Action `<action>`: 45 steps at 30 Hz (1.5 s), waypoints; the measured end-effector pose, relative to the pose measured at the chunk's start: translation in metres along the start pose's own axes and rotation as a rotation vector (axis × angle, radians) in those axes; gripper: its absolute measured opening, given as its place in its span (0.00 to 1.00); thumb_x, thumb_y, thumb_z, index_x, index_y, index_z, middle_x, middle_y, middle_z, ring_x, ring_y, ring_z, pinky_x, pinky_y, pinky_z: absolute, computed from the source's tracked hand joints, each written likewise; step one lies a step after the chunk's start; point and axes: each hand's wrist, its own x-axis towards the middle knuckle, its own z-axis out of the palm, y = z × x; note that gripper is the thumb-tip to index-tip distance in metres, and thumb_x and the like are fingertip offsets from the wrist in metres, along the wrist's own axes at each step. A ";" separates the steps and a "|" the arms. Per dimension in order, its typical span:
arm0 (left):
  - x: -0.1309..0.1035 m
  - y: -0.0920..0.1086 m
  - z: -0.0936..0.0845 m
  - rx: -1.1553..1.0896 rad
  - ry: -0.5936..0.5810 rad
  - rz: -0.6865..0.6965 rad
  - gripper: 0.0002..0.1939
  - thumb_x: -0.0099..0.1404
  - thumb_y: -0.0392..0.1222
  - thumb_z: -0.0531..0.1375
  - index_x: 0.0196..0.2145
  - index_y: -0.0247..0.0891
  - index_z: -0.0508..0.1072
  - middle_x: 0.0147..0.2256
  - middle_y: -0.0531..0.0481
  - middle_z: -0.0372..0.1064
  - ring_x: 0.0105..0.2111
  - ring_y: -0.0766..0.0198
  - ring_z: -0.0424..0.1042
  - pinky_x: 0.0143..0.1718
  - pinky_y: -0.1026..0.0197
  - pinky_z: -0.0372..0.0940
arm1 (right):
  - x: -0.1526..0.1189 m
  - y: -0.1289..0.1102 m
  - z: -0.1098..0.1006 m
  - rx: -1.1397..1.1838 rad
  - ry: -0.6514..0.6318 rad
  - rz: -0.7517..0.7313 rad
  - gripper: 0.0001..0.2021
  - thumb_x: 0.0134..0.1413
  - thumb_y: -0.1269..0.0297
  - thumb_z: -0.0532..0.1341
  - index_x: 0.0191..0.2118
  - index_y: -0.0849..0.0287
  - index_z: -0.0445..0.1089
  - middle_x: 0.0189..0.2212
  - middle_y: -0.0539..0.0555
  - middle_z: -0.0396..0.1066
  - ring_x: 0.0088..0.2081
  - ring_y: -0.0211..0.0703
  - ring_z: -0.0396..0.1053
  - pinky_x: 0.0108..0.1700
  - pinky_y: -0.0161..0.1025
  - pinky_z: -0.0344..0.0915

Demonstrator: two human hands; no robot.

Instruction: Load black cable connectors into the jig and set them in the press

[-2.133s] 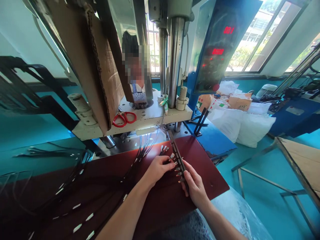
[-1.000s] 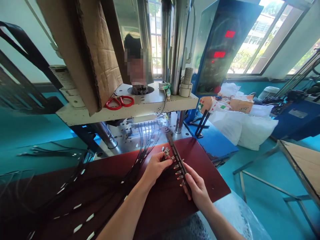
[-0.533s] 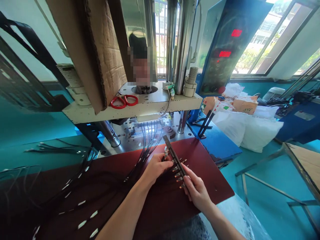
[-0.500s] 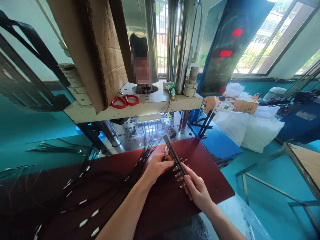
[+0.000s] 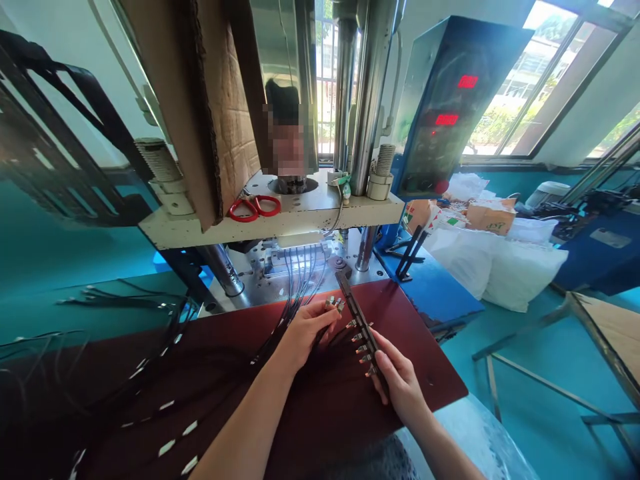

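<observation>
A long dark metal bar (image 5: 356,312) with several small metal connectors along its lower part is gripped near its lower end by my right hand (image 5: 399,373). Just left of the bar, my left hand (image 5: 307,330) pinches a few small metal connectors (image 5: 335,304), with black cable trailing below the fingers. The bar and my left fingers are a little apart. Black cables (image 5: 280,327) run from the press's lower plate onto the dark red table (image 5: 385,293). More cables with white tags lie on the left.
Ahead stands a press with a cream crossplate (image 5: 320,217), holding red scissors (image 5: 255,207) and cardboard (image 5: 235,127). A blue side surface (image 5: 450,293) bears black tools (image 5: 411,257). White sacks (image 5: 520,273) lie at the right, behind a metal-framed stand (image 5: 530,323).
My left hand has drawn slightly left and away from the bar, and the connectors in its fingers now show more clearly. The bar has shifted slightly right with my right hand.
</observation>
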 end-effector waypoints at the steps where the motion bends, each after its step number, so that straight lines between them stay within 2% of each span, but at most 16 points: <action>1: 0.001 0.000 0.002 0.067 0.056 -0.013 0.13 0.47 0.46 0.63 0.22 0.33 0.66 0.14 0.58 0.56 0.14 0.75 0.51 0.16 0.69 0.42 | 0.000 -0.001 0.000 -0.006 -0.010 0.010 0.26 0.55 0.51 0.54 0.56 0.60 0.57 0.17 0.45 0.60 0.14 0.28 0.52 0.12 0.26 0.49; 4: 0.005 0.001 0.007 0.192 0.131 -0.032 0.12 0.44 0.45 0.61 0.19 0.34 0.64 0.12 0.60 0.52 0.13 0.76 0.46 0.16 0.68 0.38 | 0.000 -0.003 -0.002 -0.003 -0.035 0.044 0.27 0.54 0.50 0.54 0.56 0.59 0.58 0.19 0.47 0.63 0.14 0.29 0.52 0.13 0.27 0.49; 9: 0.008 0.001 0.008 0.244 0.059 -0.003 0.11 0.45 0.44 0.59 0.17 0.35 0.63 0.11 0.61 0.50 0.13 0.76 0.44 0.17 0.67 0.38 | 0.001 -0.004 -0.003 -0.017 -0.060 0.057 0.27 0.55 0.50 0.54 0.56 0.60 0.57 0.20 0.47 0.63 0.14 0.29 0.52 0.13 0.27 0.49; 17: 0.000 -0.001 0.004 0.248 0.057 0.032 0.13 0.48 0.46 0.60 0.17 0.35 0.61 0.13 0.60 0.49 0.15 0.75 0.44 0.18 0.66 0.40 | 0.001 -0.008 0.003 -0.155 -0.111 0.007 0.26 0.57 0.52 0.52 0.58 0.60 0.55 0.14 0.42 0.53 0.13 0.28 0.49 0.13 0.26 0.47; 19: -0.002 -0.002 0.002 0.224 0.046 0.041 0.14 0.49 0.49 0.60 0.20 0.35 0.63 0.15 0.60 0.52 0.15 0.75 0.47 0.17 0.67 0.41 | 0.001 -0.008 0.003 -0.126 -0.112 0.022 0.26 0.57 0.51 0.52 0.57 0.60 0.56 0.15 0.42 0.55 0.13 0.28 0.49 0.13 0.26 0.47; 23: 0.001 -0.007 -0.003 0.037 0.049 0.075 0.19 0.55 0.56 0.56 0.34 0.37 0.67 0.22 0.58 0.58 0.18 0.74 0.52 0.17 0.69 0.45 | 0.002 -0.006 -0.001 -0.048 -0.070 0.042 0.26 0.55 0.51 0.53 0.56 0.60 0.57 0.20 0.46 0.62 0.13 0.27 0.51 0.12 0.26 0.47; 25: 0.005 -0.009 -0.007 -0.058 0.048 0.044 0.21 0.55 0.58 0.55 0.35 0.36 0.67 0.21 0.57 0.58 0.18 0.74 0.53 0.16 0.70 0.45 | 0.002 -0.005 -0.002 -0.042 -0.059 0.038 0.26 0.55 0.51 0.54 0.56 0.60 0.57 0.20 0.47 0.62 0.14 0.28 0.51 0.12 0.26 0.48; 28: 0.010 -0.012 -0.010 -0.094 0.044 -0.034 0.21 0.51 0.57 0.59 0.31 0.34 0.68 0.19 0.57 0.58 0.17 0.74 0.53 0.16 0.69 0.45 | 0.002 -0.005 -0.003 -0.043 -0.068 0.037 0.27 0.55 0.50 0.54 0.56 0.60 0.57 0.18 0.46 0.60 0.14 0.28 0.52 0.12 0.25 0.48; 31: 0.011 -0.012 -0.010 -0.016 0.099 -0.032 0.20 0.47 0.54 0.63 0.26 0.32 0.69 0.19 0.57 0.58 0.17 0.75 0.53 0.18 0.69 0.46 | 0.001 -0.006 -0.003 -0.048 -0.079 0.038 0.27 0.55 0.50 0.54 0.56 0.61 0.57 0.18 0.46 0.61 0.14 0.28 0.51 0.12 0.25 0.49; 34: 0.009 -0.011 -0.005 0.135 0.194 0.049 0.18 0.44 0.53 0.64 0.23 0.33 0.69 0.17 0.57 0.59 0.17 0.74 0.53 0.19 0.67 0.46 | 0.000 -0.006 -0.003 -0.059 -0.086 0.039 0.26 0.56 0.51 0.53 0.57 0.61 0.57 0.17 0.45 0.60 0.14 0.27 0.51 0.12 0.25 0.48; 37: 0.007 -0.010 -0.002 0.255 0.230 0.136 0.16 0.46 0.51 0.63 0.21 0.33 0.69 0.17 0.57 0.60 0.19 0.72 0.55 0.21 0.66 0.48 | 0.000 -0.003 -0.004 -0.074 -0.093 0.049 0.26 0.56 0.51 0.53 0.57 0.60 0.56 0.17 0.45 0.59 0.14 0.27 0.51 0.12 0.25 0.48; 40: 0.007 -0.010 0.000 0.330 0.243 0.166 0.14 0.48 0.49 0.60 0.20 0.34 0.68 0.18 0.56 0.61 0.20 0.70 0.56 0.23 0.66 0.50 | 0.001 -0.002 -0.004 -0.097 -0.096 0.058 0.27 0.56 0.51 0.53 0.57 0.60 0.55 0.17 0.45 0.59 0.14 0.28 0.51 0.13 0.26 0.48; 45: 0.010 -0.013 -0.002 0.397 0.284 0.200 0.13 0.50 0.48 0.58 0.18 0.35 0.64 0.17 0.57 0.56 0.20 0.70 0.54 0.23 0.66 0.49 | 0.004 -0.005 0.001 -0.196 -0.128 0.040 0.28 0.56 0.49 0.51 0.58 0.62 0.55 0.14 0.43 0.55 0.13 0.28 0.50 0.12 0.27 0.47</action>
